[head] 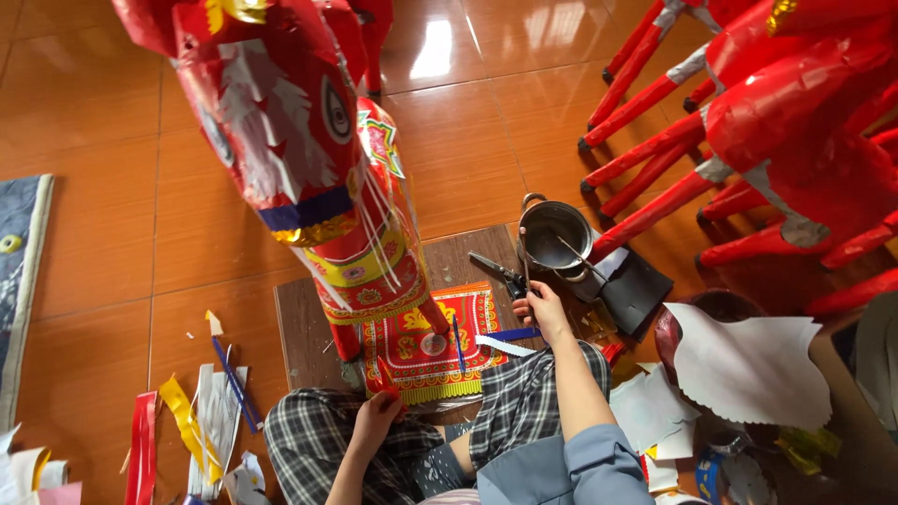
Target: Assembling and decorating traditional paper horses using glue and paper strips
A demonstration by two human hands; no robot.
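right hand (541,309) fingers curled shut on thin stick (526,266) beside metal pot (554,236), left hand (377,413) fingers pinched on fringed edge of red patterned paper (430,344), laid on wooden board (304,327) under paper horse (309,140)

Head-worn view, steeply downward, close

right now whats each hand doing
Left hand: closed on the edge of the red patterned paper sheet.
Right hand: closed on a thin stick.
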